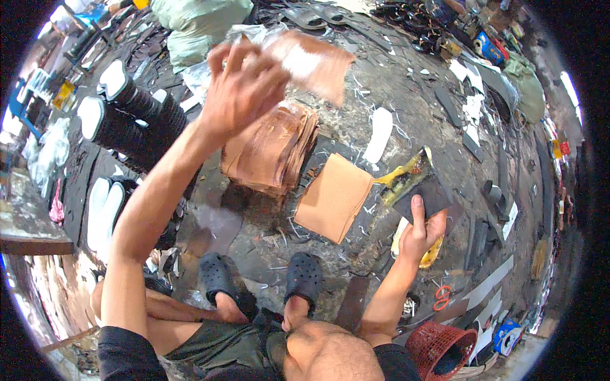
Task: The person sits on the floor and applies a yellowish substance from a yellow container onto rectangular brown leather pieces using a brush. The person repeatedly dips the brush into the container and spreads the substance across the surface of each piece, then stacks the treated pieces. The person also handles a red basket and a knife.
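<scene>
My left hand [244,92] is raised at the upper middle, blurred, its fingers at the edge of a thin brown sheet [327,66] that is smeared by motion too. A white glare covers part of that sheet. Below the hand lies a thick stack of brown sheets [267,152] with uneven edges. Nearer to me is a smaller stack of light tan sheets [335,197]. At right, my right hand [422,232] grips a dark flat square piece [424,195], thumb on top. This piece partly covers a yellow-smeared container [416,166]; yellow stuff trails from it toward the tan sheets.
White sole-shaped pieces and tall dark stacks [136,120] stand at left. A lone white sole shape [379,134] lies beyond the tan sheets. Scraps litter the floor. At lower right are a red basket [441,349] and an orange ring [442,297]. Pale green sacks [200,25] rest at the back.
</scene>
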Demonstrator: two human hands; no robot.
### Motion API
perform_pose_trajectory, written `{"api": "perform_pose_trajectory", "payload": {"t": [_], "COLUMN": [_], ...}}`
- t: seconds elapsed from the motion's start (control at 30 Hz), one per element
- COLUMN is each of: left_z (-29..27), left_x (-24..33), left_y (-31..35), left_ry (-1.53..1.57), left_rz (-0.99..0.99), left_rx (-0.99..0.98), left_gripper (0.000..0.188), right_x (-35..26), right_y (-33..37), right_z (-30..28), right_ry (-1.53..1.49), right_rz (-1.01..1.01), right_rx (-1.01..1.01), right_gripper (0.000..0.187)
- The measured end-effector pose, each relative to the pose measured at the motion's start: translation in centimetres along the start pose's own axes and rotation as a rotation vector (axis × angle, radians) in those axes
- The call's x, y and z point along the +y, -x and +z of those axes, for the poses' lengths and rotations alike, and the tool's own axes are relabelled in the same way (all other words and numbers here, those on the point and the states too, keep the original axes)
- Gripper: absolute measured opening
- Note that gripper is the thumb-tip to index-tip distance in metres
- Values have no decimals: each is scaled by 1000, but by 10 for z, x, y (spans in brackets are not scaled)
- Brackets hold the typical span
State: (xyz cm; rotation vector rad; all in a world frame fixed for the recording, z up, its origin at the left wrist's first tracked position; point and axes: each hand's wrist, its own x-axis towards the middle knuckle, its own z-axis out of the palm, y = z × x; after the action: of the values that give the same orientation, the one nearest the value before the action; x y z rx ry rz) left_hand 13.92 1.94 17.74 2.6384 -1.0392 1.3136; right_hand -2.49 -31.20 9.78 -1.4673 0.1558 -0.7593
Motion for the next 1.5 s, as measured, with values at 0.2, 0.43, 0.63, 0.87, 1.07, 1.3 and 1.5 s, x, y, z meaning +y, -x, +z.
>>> {"api": "perform_pose_trajectory", "payload": {"t": [0.2,0.43,0.63,0.87,1.07,1.3,1.5], "left_z": [22,51,73,89,78,71,60], "left_x": [58,264,298,287,285,291,292], "left_y": [207,222,226,233,233,231,237], "left_ry": [17,742,853,967,893,950,888], "left_rz": [-136,-433,-318,-209,-219,-348,-382], "left_rx": [-508,-647,-877,-796,-765,-726,-791], "left_gripper": [36,61,77,76,75,71,68], "right_x": [1,28,109,187,196,212,205], "right_y": [-14,-48,-45,39,7,-36,-36], "right_z": [30,58,62,39,37,102,102], "right_ry": [124,523,906,1142,1277,1176,1202], "right_rz": [22,59,65,-591,132,32,-12], "right_rx": [-208,-503,-614,-842,-407,-768,-1097], "right_gripper": [23,38,40,33,41,40,38]}}
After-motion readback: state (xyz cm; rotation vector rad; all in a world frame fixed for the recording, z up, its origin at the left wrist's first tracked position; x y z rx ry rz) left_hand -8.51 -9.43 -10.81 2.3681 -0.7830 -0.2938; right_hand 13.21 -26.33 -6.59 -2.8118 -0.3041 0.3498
